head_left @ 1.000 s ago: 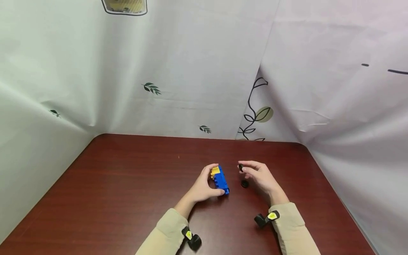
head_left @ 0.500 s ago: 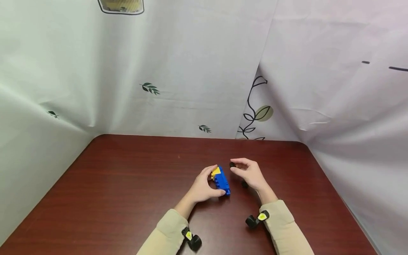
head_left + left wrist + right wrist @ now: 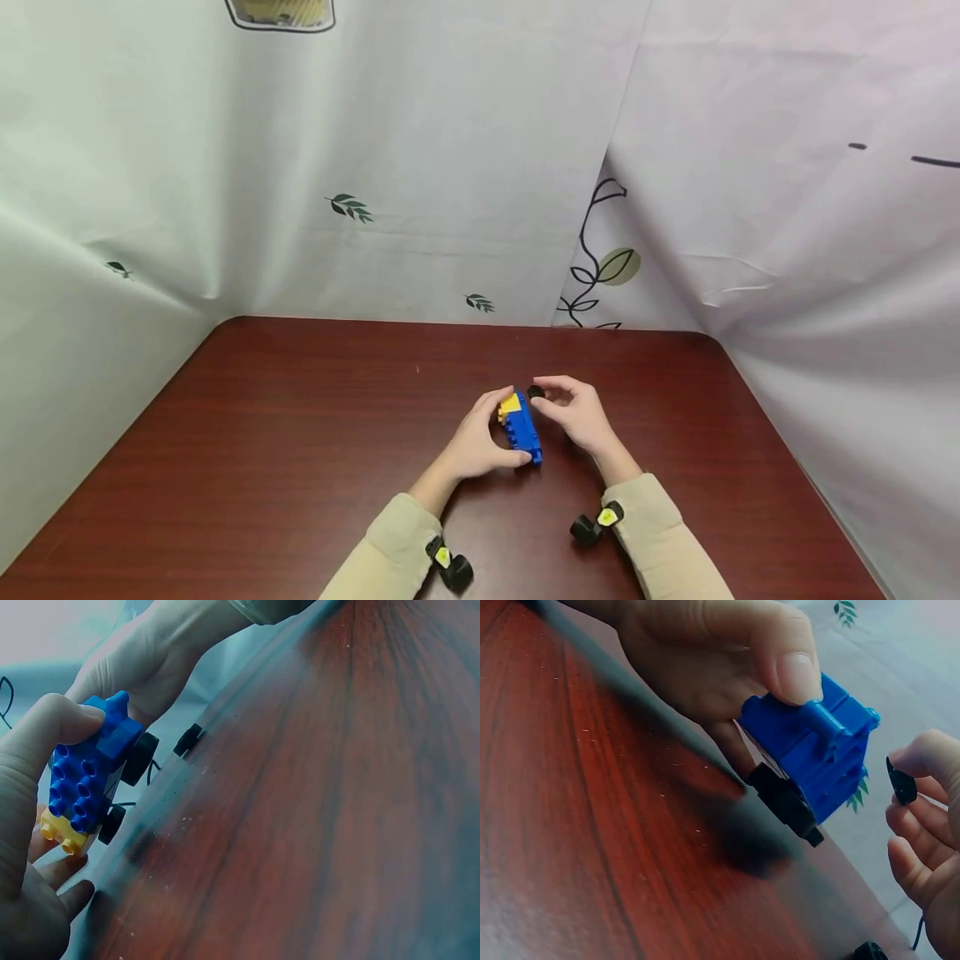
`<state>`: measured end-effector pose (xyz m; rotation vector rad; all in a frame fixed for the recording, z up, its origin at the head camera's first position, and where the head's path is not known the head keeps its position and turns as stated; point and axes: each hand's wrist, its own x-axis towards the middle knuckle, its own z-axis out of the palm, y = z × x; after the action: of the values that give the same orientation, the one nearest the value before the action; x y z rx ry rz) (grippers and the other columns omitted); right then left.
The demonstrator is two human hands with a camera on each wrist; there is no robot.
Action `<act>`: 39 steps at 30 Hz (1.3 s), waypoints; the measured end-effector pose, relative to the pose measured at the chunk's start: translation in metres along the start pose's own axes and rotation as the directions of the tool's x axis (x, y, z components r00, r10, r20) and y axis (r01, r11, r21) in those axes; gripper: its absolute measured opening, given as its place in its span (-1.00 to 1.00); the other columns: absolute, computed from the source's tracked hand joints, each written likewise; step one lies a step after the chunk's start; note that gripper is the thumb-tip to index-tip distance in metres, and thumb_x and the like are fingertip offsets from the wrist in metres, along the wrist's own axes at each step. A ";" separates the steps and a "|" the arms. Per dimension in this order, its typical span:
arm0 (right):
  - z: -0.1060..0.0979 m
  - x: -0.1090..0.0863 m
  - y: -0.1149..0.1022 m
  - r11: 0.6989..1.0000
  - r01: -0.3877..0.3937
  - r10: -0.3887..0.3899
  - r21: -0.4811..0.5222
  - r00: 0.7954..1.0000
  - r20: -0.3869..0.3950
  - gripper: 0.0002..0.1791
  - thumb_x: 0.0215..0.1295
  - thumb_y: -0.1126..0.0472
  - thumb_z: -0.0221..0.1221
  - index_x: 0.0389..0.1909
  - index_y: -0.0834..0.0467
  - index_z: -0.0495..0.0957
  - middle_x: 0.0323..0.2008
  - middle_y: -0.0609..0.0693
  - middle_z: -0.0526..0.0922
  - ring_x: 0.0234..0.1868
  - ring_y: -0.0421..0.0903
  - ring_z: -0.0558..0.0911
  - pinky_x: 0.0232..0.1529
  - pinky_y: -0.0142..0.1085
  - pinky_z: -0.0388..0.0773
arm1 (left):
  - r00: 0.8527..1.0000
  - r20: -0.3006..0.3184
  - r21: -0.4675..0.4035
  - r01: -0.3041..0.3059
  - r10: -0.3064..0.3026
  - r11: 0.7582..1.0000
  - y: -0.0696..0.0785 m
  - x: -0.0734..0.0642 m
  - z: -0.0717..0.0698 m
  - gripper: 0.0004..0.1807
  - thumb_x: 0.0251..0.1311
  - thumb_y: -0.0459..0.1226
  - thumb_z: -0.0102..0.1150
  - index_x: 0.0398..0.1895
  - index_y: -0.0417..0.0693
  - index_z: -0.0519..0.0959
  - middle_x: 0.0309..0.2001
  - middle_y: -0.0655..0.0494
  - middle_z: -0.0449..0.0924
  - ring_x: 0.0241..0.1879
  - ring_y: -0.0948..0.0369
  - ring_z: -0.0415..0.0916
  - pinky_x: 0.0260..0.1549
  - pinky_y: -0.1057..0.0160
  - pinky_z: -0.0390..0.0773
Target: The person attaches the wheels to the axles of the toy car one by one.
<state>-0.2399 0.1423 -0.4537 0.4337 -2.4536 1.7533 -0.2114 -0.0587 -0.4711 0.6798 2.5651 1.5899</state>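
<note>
My left hand (image 3: 477, 442) holds a blue and yellow toy brick car (image 3: 523, 429) between thumb and fingers, tilted just above the table. Black wheels (image 3: 140, 759) sit along one side of the car in the left wrist view. My right hand (image 3: 581, 414) pinches a loose black wheel (image 3: 536, 392) between thumb and fingertips. That wheel (image 3: 902, 782) stands apart from the car in the right wrist view. Another black wheel (image 3: 189, 740) lies on the table; in the head view my right hand hides most of it.
The dark red wooden table (image 3: 300, 433) has a rounded far edge. A white curtain (image 3: 420, 167) with printed leaves hangs behind it and along both sides. Each beige sleeve (image 3: 397, 542) carries a small black wrist camera (image 3: 455, 573).
My right hand has moved left toward the car, bringing the pinched wheel close to its far end. The left hand and the car have stayed almost still.
</note>
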 end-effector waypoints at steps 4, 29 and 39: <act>0.004 0.000 0.001 0.999 0.021 -0.021 -0.027 1.000 0.005 -0.60 0.11 0.25 0.33 -0.01 0.26 0.60 -0.15 0.18 0.65 -0.29 -0.19 0.53 -0.33 -0.43 0.56 | 1.000 0.007 -0.014 -0.018 0.018 1.000 -0.001 0.000 0.001 0.13 -0.20 -0.07 0.49 0.46 -0.07 0.05 0.40 0.01 0.14 0.32 0.10 0.23 0.27 -0.03 0.29; 0.005 -0.011 -0.039 0.996 0.036 -0.034 -0.076 0.999 0.021 -0.69 0.13 0.33 0.29 -0.09 0.37 0.62 -0.09 0.24 0.63 -0.17 0.04 0.66 -0.19 -0.47 0.59 | 0.996 0.014 -0.081 -0.084 0.085 0.993 -0.003 0.001 0.005 0.18 -0.21 -0.22 0.51 0.48 -0.04 -0.04 0.45 -0.02 0.06 0.35 0.07 0.20 0.26 -0.07 0.28; 0.006 -0.007 -0.024 0.999 0.037 -0.037 0.011 0.999 -0.012 -0.77 0.23 0.29 0.22 -0.15 0.33 0.66 -0.13 0.23 0.67 -0.12 -0.14 0.63 -0.11 -0.49 0.54 | 0.992 0.009 -0.017 -0.123 0.123 0.992 0.000 0.000 0.006 0.20 -0.24 -0.18 0.50 0.49 0.04 -0.06 0.43 0.12 0.11 0.33 0.20 0.23 0.27 0.07 0.32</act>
<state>-0.2260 0.1304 -0.4352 0.4654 -2.4122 1.7512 -0.2101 -0.0538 -0.4739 0.8573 2.5459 1.6358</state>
